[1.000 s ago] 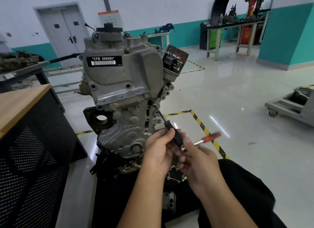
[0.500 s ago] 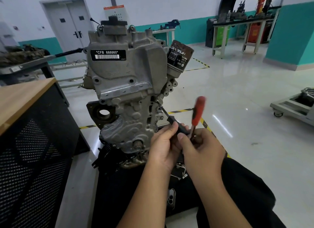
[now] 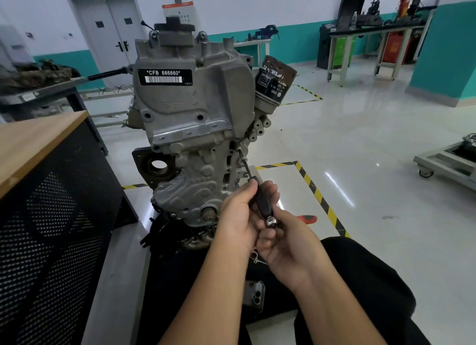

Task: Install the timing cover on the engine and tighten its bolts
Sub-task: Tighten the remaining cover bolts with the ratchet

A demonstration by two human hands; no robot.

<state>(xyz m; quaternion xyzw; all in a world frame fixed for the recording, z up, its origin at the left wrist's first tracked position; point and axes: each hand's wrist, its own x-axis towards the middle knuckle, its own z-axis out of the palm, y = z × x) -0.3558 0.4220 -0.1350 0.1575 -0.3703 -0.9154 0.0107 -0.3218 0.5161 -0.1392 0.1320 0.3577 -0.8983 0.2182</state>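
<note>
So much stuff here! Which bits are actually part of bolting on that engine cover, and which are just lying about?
Part of the job:
timing cover
bolt
T-handle driver
left hand
right hand

Just lying about:
oil filter
phone
wooden-topped bench
wheeled cart

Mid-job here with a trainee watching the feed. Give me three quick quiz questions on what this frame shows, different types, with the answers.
1. True or false: the left hand grips the black handle of the driver.
2. Where does the driver's tip sit? A: on a bolt at the right edge of the timing cover; B: on the oil filter; C: on the barcode label.
3. Fill in: behind the right hand, the tool's cross handle is coloured ____.

Key: 1 true; 2 A; 3 red.
</note>
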